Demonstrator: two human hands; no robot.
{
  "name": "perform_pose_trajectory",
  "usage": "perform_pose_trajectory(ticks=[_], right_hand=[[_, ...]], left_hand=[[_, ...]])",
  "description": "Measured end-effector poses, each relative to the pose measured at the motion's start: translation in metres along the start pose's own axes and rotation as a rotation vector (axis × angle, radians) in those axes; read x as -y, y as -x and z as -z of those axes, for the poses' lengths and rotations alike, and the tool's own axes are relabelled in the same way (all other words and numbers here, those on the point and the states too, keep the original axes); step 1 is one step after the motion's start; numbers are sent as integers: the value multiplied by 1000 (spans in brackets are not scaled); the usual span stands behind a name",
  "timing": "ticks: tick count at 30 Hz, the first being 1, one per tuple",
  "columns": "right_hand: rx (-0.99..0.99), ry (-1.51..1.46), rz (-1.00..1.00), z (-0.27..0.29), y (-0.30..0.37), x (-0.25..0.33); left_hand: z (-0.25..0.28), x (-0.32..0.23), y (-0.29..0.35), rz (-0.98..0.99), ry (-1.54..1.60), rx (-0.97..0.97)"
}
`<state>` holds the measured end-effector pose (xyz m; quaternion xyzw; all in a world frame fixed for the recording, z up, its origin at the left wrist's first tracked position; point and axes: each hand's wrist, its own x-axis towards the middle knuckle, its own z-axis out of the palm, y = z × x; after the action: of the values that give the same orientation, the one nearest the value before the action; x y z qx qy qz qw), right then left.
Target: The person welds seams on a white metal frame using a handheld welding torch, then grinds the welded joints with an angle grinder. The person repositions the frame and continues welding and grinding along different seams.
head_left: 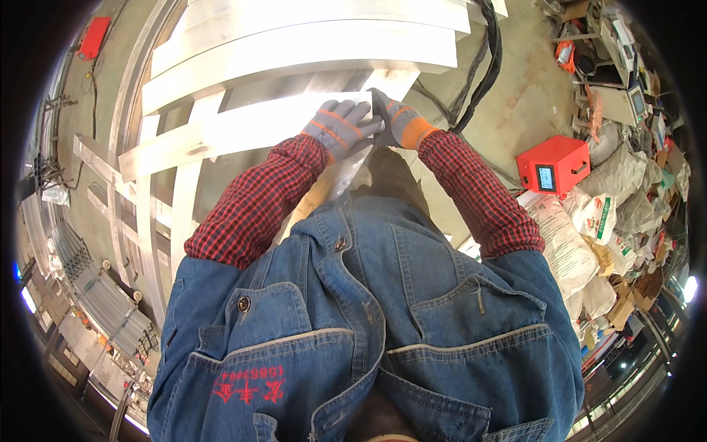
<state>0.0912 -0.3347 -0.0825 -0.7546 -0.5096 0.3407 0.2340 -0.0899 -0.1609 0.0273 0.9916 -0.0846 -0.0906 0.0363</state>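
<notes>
A long, bright metal bar point(236, 132) lies across the frame in front of me, its right end near my body's midline. My left hand point(339, 128), in a grey glove with orange stripes, is closed over that right end, fingers pointing right. Beside it, almost touching, my right hand point(403, 124) wears a grey and orange glove. Its fingers are closed on a dark, flat piece point(378, 110) pressed against the end of the bar. What exactly this piece is cannot be made out, and glare washes out the metal around it.
Wider pale metal beams point(309, 55) lie beyond the bar on a metal frame point(147, 214). Black cables point(482, 70) hang down at the far right of the beams. A red box with a screen point(556, 165) stands at right, near piled sacks point(563, 247). Another red box point(93, 38) is far left.
</notes>
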Motion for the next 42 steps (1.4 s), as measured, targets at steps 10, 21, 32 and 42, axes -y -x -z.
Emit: perform_pose_trajectory(ticks=[10,21,32,42], right_hand=[[111,237,-38,5,-6,16],[-45,273,-84,85,17,46],[-716,494,-332,405,-193,-94],[-416,806,-423,422,-338,-189]], left_hand=[[7,-4,-7,38,58,110],[-13,-2,-5,31,58,-133],[-10,-2,-3,57,114,54],[-5,0,-2,87,233,88]])
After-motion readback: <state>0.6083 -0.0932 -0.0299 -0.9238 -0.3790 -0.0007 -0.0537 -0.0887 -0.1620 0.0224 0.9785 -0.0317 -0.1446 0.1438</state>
